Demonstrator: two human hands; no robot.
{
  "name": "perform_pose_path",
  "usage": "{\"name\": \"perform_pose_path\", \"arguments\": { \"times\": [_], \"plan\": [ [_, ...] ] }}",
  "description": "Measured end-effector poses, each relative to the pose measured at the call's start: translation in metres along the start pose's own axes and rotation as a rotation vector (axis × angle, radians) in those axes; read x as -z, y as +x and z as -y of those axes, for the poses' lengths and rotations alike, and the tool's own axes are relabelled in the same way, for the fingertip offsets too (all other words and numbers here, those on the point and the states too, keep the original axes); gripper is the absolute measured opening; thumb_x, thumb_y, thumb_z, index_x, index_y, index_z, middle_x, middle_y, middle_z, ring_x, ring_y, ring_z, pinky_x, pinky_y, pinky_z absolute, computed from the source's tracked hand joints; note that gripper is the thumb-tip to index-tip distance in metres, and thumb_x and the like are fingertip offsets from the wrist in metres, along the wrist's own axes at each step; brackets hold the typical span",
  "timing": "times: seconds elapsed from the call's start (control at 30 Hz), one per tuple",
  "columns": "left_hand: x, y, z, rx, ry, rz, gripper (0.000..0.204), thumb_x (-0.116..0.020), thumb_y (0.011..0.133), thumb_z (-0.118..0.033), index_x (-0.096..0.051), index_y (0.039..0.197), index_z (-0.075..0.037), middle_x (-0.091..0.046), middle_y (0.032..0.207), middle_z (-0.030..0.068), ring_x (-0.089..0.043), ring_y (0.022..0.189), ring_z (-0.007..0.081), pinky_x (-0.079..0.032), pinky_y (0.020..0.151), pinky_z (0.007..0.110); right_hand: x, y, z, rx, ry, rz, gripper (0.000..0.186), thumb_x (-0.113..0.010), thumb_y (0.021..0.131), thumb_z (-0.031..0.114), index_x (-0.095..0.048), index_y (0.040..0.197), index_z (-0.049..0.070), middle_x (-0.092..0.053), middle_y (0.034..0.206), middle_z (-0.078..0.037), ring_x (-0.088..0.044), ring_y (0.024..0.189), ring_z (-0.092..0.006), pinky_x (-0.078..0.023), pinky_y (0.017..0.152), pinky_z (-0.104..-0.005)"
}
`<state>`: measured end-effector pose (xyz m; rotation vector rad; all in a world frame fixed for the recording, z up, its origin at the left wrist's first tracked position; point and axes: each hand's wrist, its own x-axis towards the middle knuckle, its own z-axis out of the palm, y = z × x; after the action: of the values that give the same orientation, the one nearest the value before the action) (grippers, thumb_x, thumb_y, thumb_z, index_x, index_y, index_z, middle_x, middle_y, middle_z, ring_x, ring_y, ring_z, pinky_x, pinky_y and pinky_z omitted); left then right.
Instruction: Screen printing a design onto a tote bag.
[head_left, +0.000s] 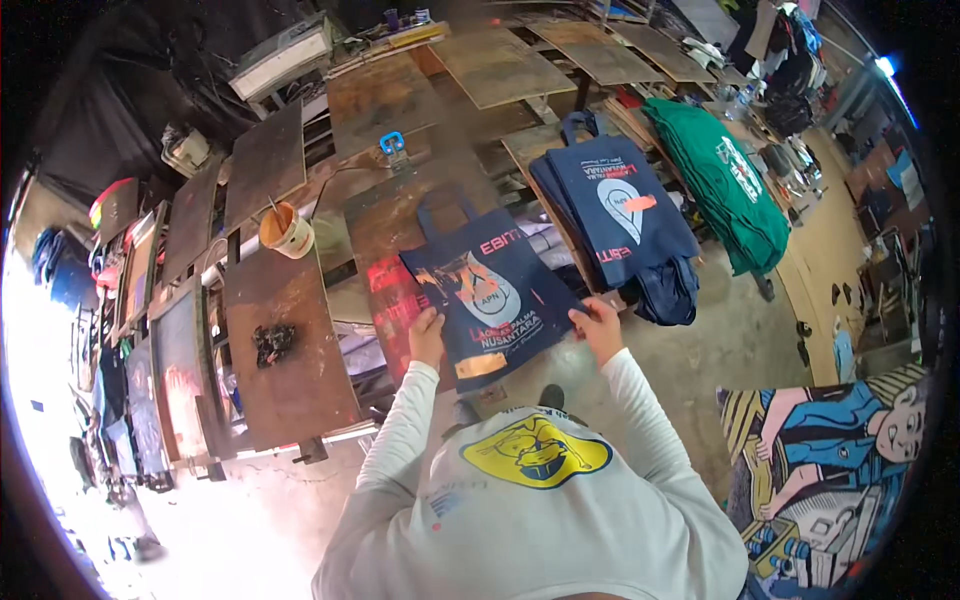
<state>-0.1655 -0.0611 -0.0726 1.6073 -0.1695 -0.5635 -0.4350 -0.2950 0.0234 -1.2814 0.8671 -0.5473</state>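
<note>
A navy tote bag (pixel 540 285) with white and red printing hangs partly over the near edge of a stained brown board (pixel 372 225). My left hand (pixel 427 337) is closed on its lower left edge, and my right hand (pixel 597 328) pinches the lower right corner. The bag's handle loop lies on the board, away from me. Just right of it, a stack of similar navy tote bags (pixel 650 225) rests on another board, its near ends drooping. Beyond that stack lies a pile of green bags (pixel 705 175) with white printing. A blue clamp-like piece (pixel 392 143) sits at the board's far end.
A paint-smeared bucket (pixel 287 235) stands on the boards to the left, near a crumpled black rag (pixel 270 345). Several brown boards (pixel 265 170) line the racks. A framed screen (pixel 180 335) leans further left. A painted cartoon panel (pixel 830 460) is at the lower right.
</note>
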Motion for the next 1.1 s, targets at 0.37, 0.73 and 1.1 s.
{"name": "perform_pose_path", "arguments": {
  "times": [0.37,0.73,1.1],
  "plan": [
    [0.051,0.013,-0.186,-0.182,-0.808,0.299,0.040,-0.047,0.103,-0.034,-0.056,0.133,-0.009,-0.065,0.125,0.0111,-0.063,0.110,0.0201,-0.051,0.091,0.038,-0.041,-0.008,0.126,0.146,0.382,0.146,0.039,-0.064,0.090,0.002,-0.051,0.127,0.004,-0.063,0.080,-0.005,-0.063,0.060,-0.0140,-0.054,0.054,-0.0267],
    [-0.053,-0.182,-0.088,0.380,-0.545,0.287,0.044,-0.059,0.100,-0.034,-0.056,0.128,0.000,-0.068,0.101,0.0101,-0.068,0.094,0.0217,-0.057,0.080,0.035,-0.071,-0.020,0.047,0.212,-0.212,0.805,0.042,-0.069,0.090,0.011,-0.058,0.130,0.004,-0.067,0.084,-0.006,-0.068,0.080,-0.0129,-0.053,0.068,-0.0257],
    [-0.016,-0.181,-0.048,0.084,-0.516,-0.088,0.012,-0.055,0.098,-0.013,-0.063,0.105,-0.008,-0.065,0.098,0.0074,-0.064,0.092,0.0177,-0.051,0.074,0.029,-0.063,-0.022,0.082,0.038,-0.295,1.254,0.062,-0.074,0.084,0.020,-0.046,0.137,0.003,-0.062,0.125,-0.015,-0.065,0.105,-0.0231,-0.050,0.093,-0.0346]
  ]
}}
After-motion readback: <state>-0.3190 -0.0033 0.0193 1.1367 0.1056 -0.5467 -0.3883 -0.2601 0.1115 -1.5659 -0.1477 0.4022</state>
